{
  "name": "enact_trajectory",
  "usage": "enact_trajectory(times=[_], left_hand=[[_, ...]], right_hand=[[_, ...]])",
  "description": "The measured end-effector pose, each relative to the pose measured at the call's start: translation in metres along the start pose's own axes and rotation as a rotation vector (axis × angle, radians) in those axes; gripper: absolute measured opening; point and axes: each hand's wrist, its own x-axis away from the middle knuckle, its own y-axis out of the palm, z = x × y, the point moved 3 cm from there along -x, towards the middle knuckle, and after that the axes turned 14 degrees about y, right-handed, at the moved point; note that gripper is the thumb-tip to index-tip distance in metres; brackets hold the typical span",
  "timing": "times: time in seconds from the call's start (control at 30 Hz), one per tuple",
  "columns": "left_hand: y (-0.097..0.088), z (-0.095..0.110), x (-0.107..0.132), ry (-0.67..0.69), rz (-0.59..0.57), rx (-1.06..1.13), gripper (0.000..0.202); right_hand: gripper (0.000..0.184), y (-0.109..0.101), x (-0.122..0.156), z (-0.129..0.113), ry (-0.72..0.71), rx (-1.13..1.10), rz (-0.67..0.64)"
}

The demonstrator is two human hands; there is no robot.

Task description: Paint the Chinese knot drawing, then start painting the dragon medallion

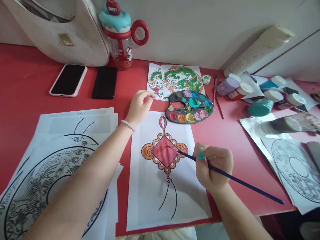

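brush (230, 177) — thin, dark blue handle, held in your right hand (213, 169) like a pen, fingers closed round it near the front so the tip can be steered finely. the bristles touch the red diamond at the middle of the knot drawing (163, 154); the long handle runs back past your wrist, off toward the table's (20, 73) near edge.

sheet (165, 196) — white paper, flat, upright in front of you, printed with a knot: red loop and diamond, orange scalloped rings, two bare black tassel lines below.

left hand (138, 106) — loosely curled, holding nothing, fingertips resting at the sheet's top left corner, it seems to keep the paper from sliding under the brush.

palette (190, 107) — dark oval plastic with round wells of wet colour, just beyond the sheet's top right, within easy reach of your brush hand.

dragon prints (180, 78) — two painted sheets, green and orange, partly under the palette.

stack of outlines (50, 166) — black-line round patterns, uncoloured, at your left under the forearm.

paint jars (260, 107) — small capped tubs lying about at right.

phones (105, 82) — two, glossy, face up on the red table; bottle (119, 36) and pale bag (62, 33) behind, against the wall.
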Motion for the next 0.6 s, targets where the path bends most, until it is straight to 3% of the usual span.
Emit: enact_trajectory(times=[0.33,0.6], left_hand=[[0.0,0.0001,-0.0002,0.006,0.005,0.006,0.019],[0.0003,-0.0002,0.0003,0.003,0.005,-0.003,0.019]], right_hand=[[0.024,-0.0026,0.0005,-0.0011,-0.03,0.005,0.023],[0.026,0.001,0.0004,-0.003,-0.047,-0.031,-0.034]])
